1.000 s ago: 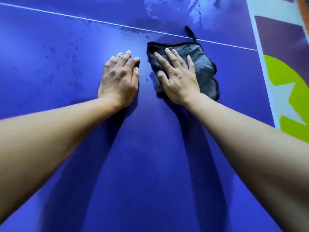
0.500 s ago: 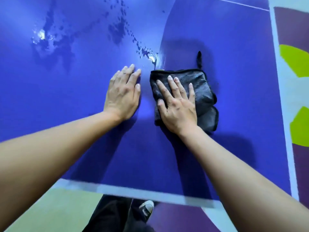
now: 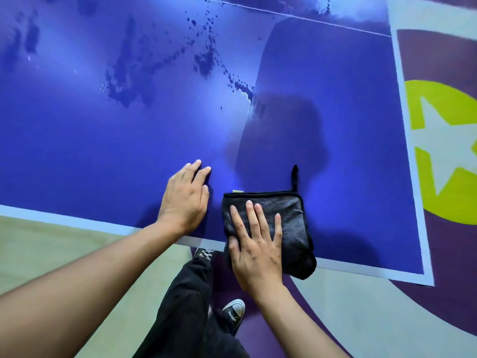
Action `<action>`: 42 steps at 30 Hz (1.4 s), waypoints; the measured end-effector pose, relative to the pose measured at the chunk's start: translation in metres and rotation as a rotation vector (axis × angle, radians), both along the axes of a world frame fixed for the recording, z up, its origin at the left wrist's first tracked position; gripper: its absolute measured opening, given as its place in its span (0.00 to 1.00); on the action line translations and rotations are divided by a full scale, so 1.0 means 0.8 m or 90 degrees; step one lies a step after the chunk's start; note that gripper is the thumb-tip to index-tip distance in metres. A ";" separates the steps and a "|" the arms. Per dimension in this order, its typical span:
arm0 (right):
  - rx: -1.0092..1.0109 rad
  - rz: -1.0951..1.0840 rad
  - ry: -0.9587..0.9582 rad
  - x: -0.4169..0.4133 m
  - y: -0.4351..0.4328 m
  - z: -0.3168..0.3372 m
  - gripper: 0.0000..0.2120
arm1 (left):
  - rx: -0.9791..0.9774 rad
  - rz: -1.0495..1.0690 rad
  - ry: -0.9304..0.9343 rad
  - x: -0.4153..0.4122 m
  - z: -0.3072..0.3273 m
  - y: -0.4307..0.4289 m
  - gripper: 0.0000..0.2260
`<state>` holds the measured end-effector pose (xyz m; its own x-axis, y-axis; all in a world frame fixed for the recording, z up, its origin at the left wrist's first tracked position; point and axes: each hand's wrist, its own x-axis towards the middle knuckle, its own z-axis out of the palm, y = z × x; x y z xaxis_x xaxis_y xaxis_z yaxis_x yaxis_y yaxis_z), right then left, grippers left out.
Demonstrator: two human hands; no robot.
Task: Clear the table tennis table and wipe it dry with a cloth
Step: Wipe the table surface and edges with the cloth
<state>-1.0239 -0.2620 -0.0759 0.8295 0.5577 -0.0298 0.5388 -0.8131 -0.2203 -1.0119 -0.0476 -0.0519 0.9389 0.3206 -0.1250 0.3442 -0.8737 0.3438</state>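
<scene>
- A blue table tennis table (image 3: 103, 164) fills the view, with dark water patches and droplets (image 3: 124, 81) scattered across its far left and middle.
- The left hand (image 3: 184, 200) lies flat on the bare tabletop by the near white edge line (image 3: 64, 217), fingers relaxed, holding nothing.
- Below the near edge are black trousers (image 3: 188, 306) and a dark sneaker (image 3: 235, 311).
- The right hand (image 3: 255, 249) presses down with straight, spread fingers on a dark folded cloth (image 3: 291, 215).
- The cloth sits at the table's near edge, right of the left hand, with its near corner overhanging.
- On the floor at far right is a white star (image 3: 444, 148) on a yellow-green circle.
</scene>
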 end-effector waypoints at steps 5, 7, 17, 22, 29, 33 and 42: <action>0.016 0.036 -0.018 0.027 0.019 -0.003 0.30 | 0.042 0.016 -0.087 0.043 -0.003 0.026 0.14; 0.037 0.036 -0.023 0.060 0.044 -0.006 0.30 | 0.053 0.010 -0.111 0.074 -0.009 0.047 0.15; 0.049 -0.116 -0.054 0.292 0.176 -0.012 0.29 | 0.083 -0.012 -0.075 0.278 -0.015 0.174 0.26; 0.034 -0.171 -0.048 0.426 0.226 -0.012 0.28 | 0.062 0.028 -0.060 0.305 -0.027 0.199 0.26; 0.032 -0.238 -0.055 0.587 0.280 -0.014 0.27 | 0.086 0.040 -0.053 0.310 -0.026 0.199 0.27; 0.039 -0.265 -0.045 0.656 0.302 -0.013 0.27 | 0.100 0.045 -0.062 0.309 -0.027 0.198 0.26; 0.035 -0.235 -0.023 0.771 0.336 -0.005 0.27 | 0.111 0.051 -0.080 0.310 -0.031 0.199 0.26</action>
